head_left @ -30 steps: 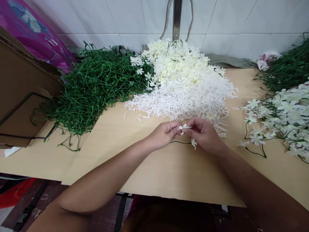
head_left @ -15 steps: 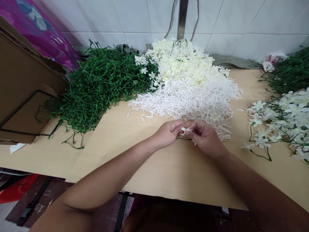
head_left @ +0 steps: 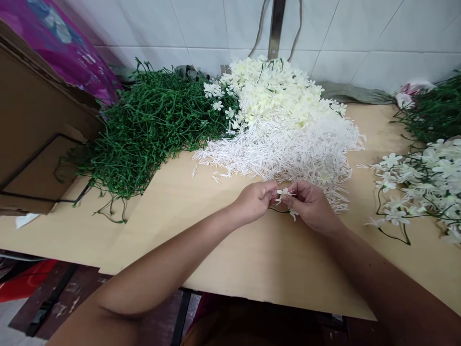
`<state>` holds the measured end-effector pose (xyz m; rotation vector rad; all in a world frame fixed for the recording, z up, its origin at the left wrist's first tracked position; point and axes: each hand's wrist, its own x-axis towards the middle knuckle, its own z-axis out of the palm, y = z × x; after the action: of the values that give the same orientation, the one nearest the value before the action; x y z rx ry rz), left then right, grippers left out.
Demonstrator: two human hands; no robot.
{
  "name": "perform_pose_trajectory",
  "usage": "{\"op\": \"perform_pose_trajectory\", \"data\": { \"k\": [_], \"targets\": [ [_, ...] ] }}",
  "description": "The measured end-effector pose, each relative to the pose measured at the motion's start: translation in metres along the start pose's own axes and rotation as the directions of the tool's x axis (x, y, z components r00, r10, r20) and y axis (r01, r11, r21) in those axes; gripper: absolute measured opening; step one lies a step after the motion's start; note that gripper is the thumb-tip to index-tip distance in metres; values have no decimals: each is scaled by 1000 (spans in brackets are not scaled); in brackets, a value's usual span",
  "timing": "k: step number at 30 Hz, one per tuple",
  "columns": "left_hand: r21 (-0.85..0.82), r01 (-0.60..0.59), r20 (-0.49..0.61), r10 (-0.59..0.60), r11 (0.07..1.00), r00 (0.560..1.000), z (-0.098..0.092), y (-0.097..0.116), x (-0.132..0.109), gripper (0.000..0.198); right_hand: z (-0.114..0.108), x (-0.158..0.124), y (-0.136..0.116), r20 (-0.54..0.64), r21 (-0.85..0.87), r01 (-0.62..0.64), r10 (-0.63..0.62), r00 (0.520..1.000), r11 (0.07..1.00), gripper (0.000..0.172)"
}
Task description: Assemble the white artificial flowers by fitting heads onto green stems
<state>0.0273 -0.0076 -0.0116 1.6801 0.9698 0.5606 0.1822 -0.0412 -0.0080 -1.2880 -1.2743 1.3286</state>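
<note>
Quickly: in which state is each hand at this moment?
Left hand: closed, pinching a small white flower.
Right hand: closed, pinching at the same small white flower.

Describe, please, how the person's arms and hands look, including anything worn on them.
The left hand and right hand are bare, without gloves. No ring, watch or bracelet is visible, and no sleeve covers the left forearm or right forearm.

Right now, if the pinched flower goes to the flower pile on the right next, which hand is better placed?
Probably the right hand: it's at the pinched flower and nearer the flower pile. The left hand is farther, with the right arm between.
</note>
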Motion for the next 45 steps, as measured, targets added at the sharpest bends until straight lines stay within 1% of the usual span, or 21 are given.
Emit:
{"op": "perform_pose_trajectory", "data": {
  "k": [8,13,16,19,22,26,30,36,42,45],
  "targets": [
    [96,-49,-16,51,994,999,0,2,-2,19,6,0,6,-29,36,3,-2,1000,999,40],
    [129,-45,-23,48,991,999,1,-1,0,15,5,3,5,-51,28,-39,41,998,999,41],
    [60,-57,-17,58,997,998,-2,-1,2,20,2,6,4,-51,87,-42,46,998,995,42],
    [-65,-46,49,49,997,998,-8,3,2,33,-1,7,1,-44,169,-29,37,998,985,43],
    [-121,-17,98,29,992,995,-12,8,0,33,-1,6,-2,-61,203,-20,33,998,979,42],
    [-150,-24,83,36,988,996,-12,10,-1,29,2,5,-4,-34,228,-36,45,998,973,39],
    [-153,-44,105,61,987,993,-11,7,0,34,1,7,-3,-30,242,-42,51,998,969,38],
    [-168,-44,151,70,985,986,-14,7,-1,40,-3,6,-4,55,255,-83,71,996,963,36],
    [-180,-36,174,67,983,983,-14,7,-1,42,-4,7,-5,72,242,-68,52,996,968,38],
    [-198,-48,157,80,979,984,-13,5,0,45,-3,8,-4,59,236,-72,59,997,969,40]
  ]
}}
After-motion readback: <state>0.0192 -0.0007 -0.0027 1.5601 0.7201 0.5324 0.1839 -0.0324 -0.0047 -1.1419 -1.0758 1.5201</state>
